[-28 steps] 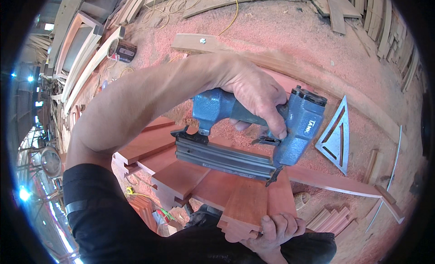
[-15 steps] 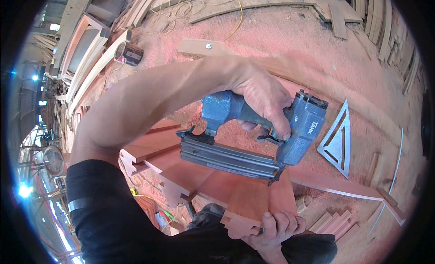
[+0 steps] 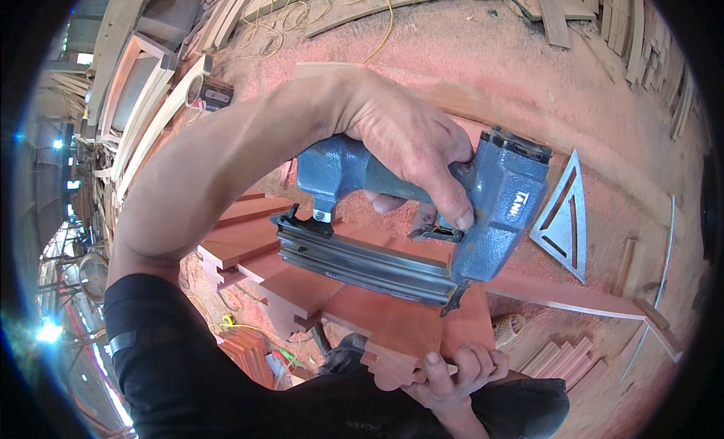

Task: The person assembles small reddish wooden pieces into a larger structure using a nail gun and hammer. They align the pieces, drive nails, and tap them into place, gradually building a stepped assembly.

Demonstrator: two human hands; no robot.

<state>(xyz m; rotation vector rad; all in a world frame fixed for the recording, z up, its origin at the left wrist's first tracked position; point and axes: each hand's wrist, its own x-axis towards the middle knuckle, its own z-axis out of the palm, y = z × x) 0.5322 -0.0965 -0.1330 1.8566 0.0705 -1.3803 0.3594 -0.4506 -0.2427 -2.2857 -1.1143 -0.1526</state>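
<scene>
Nail gun set to the edge of a red board

The left hand point(image 3: 411, 148) is wrapped tight round the handle of a blue nail gun point(image 3: 422, 213), the forefinger curled down onto the trigger just under the grip; the forearm comes across from the left and arches over the work, which looks like the way to keep the tool's weight square above its tip; the long dark magazine point(image 3: 362, 262) runs out to the left below that hand, lying nearly flat over the wood, and the nose at its right end points down onto the reddish board point(image 3: 392, 322) close to the board's right edge

The right hand point(image 3: 460, 371), below the gun and nearer the body, is closed round the near edge of that board, thumb on top and fingers curled beneath; held so, it probably steadies the piece against the push of the tool and stays clear of the nose; the board's edge is cut in steps, and more notched red boards point(image 3: 241, 239) lie to the left under the left forearm

Right of the gun a grey metal triangle square point(image 3: 566, 220) lies flat on the sawdust-covered tabletop point(image 3: 490, 69), apart from both hands; a thin pale strip point(image 3: 573, 296) runs out beneath it; beyond the left hand, yellow cord point(image 3: 385, 28) trails over the dust, and stacked timber frames point(image 3: 143, 99) stand far to the left
</scene>
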